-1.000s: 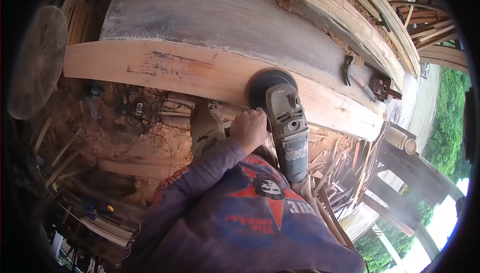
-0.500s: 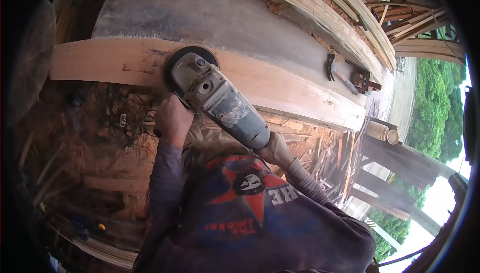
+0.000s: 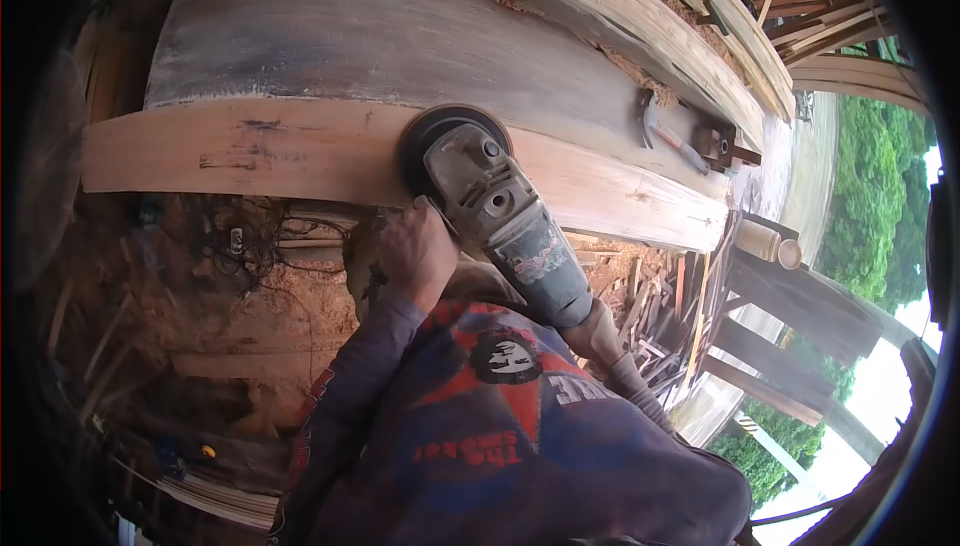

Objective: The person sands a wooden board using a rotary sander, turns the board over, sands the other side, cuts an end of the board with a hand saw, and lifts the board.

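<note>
A worn, dusty angle grinder (image 3: pixel 530 246) with a round dark disc (image 3: pixel 425 146) sits over a long pale wooden plank (image 3: pixel 270 151), the disc against the plank's face. My left hand (image 3: pixel 415 256) is closed beside the grinder's head, at its side handle, which the fingers mostly hide. At the rear end of the tool body, my right hand (image 3: pixel 597 334) is wrapped round the casing, its fingers partly hidden. Dark smudges and marks show on the plank to the left of the disc.
Beyond the plank lies a wide grey board (image 3: pixel 330 31), with a hammer (image 3: pixel 665 136) toward its right end. Long timbers (image 3: pixel 640 21) run along the far side. Tangled cables (image 3: pixel 235 246) and sawdust cover the ground at left; a cylindrical container (image 3: pixel 757 239) stands at right.
The grinder has slid right along the plank with both hands on it. The camera view has shifted slightly too.
</note>
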The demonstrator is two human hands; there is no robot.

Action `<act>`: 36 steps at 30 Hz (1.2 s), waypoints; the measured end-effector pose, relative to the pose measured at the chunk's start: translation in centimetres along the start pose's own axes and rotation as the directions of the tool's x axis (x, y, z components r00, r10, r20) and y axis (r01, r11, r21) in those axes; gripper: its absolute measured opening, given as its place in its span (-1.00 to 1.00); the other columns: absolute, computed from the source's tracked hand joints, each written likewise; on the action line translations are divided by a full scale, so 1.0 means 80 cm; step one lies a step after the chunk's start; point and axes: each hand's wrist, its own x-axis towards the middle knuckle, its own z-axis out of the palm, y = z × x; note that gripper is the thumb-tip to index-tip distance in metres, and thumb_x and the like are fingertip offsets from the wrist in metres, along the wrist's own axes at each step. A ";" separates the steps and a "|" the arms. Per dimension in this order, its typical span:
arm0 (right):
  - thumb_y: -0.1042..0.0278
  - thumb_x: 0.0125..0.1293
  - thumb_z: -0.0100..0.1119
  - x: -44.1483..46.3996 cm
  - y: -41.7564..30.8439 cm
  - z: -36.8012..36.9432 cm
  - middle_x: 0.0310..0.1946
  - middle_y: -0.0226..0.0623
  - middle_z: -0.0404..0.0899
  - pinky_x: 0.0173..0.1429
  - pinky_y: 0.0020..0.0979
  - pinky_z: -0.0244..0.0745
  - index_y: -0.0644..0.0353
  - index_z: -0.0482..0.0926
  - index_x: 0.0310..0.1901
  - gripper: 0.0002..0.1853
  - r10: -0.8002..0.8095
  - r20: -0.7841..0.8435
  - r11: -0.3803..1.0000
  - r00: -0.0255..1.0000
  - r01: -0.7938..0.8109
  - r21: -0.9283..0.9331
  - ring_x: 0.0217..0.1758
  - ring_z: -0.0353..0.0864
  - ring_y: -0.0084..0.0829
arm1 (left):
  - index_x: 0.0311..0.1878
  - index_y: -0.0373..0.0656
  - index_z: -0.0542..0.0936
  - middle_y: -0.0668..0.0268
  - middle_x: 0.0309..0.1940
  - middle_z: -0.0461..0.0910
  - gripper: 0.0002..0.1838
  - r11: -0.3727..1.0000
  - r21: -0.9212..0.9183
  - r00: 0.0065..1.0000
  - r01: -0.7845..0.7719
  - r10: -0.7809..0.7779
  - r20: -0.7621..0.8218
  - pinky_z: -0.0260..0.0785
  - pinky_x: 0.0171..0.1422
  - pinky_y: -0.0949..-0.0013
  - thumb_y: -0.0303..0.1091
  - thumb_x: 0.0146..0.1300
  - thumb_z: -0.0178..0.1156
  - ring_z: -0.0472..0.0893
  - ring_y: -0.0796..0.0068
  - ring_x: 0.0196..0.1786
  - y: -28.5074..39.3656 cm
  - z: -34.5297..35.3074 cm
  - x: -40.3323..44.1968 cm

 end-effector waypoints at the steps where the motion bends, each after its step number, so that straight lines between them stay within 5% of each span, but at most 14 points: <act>1: 0.08 0.10 0.50 -0.007 0.013 -0.013 -0.27 0.12 0.76 -0.11 -0.17 0.67 0.35 0.75 -0.20 -0.56 0.039 -0.045 0.998 0.998 -0.037 0.053 -0.07 0.81 -0.03 | -0.16 -0.24 0.58 0.00 -0.30 0.72 -0.82 1.000 0.001 1.000 -0.005 0.005 0.010 0.63 -0.05 0.06 -0.37 0.23 0.21 0.77 0.01 -0.18 0.023 0.007 0.003; 10: 0.25 0.18 0.44 -0.036 0.172 -0.102 -0.28 -0.01 0.80 -0.10 -0.28 0.65 0.38 0.75 -0.18 -0.68 0.135 -0.108 0.973 0.985 -0.111 0.203 -0.09 0.84 -0.25 | -0.15 -0.23 0.57 0.02 -0.36 0.73 -0.80 0.969 0.006 0.957 -0.246 0.242 0.158 0.63 -0.08 0.06 -0.38 0.18 0.22 0.78 0.01 -0.23 0.215 0.092 0.015; 16: 0.32 0.22 0.40 -0.057 0.284 -0.150 -0.17 -0.04 0.80 -0.03 -0.31 0.65 0.39 0.73 -0.10 -0.69 0.071 -0.089 0.990 0.994 -0.060 0.125 0.00 0.82 -0.30 | -0.13 -0.23 0.57 0.04 -0.27 0.73 -0.76 0.928 -0.020 0.892 -0.372 0.364 0.268 0.63 -0.04 0.10 -0.37 0.15 0.29 0.78 0.07 -0.16 0.347 0.154 0.015; 23: 0.37 0.25 0.40 -0.068 0.324 -0.228 -0.10 -0.14 0.81 0.04 -0.34 0.64 0.32 0.73 -0.03 -0.71 0.276 -0.174 0.903 0.945 -0.192 0.384 0.04 0.80 -0.36 | -0.13 -0.29 0.58 0.02 -0.22 0.72 -0.78 0.848 -0.020 0.787 -0.529 0.499 0.363 0.65 -0.03 0.17 -0.39 0.20 0.25 0.78 0.11 -0.14 0.489 0.223 0.013; 27: 0.42 0.02 0.50 -0.072 0.371 -0.256 -0.31 -0.27 0.71 -0.17 -0.26 0.59 0.35 0.64 -0.01 -0.54 0.569 -0.049 0.737 0.821 -0.483 0.473 -0.31 0.63 -0.46 | -0.18 -0.29 0.62 0.03 -0.28 0.73 -0.83 0.770 -0.047 0.713 -0.636 0.610 0.346 0.66 -0.15 0.20 -0.42 0.22 0.21 0.79 0.15 -0.23 0.564 0.259 0.011; 36: 0.38 0.04 0.46 -0.063 0.477 -0.288 -0.43 -0.35 0.67 -0.29 -0.36 0.51 0.33 0.69 -0.13 -0.65 0.603 -0.166 0.705 0.780 -0.425 0.568 -0.39 0.58 -0.55 | -0.27 -0.20 0.67 0.16 -0.36 0.76 -0.90 0.679 -0.065 0.643 -0.731 0.718 0.269 0.62 -0.27 0.29 -0.41 0.18 0.25 0.80 0.29 -0.27 0.706 0.347 0.009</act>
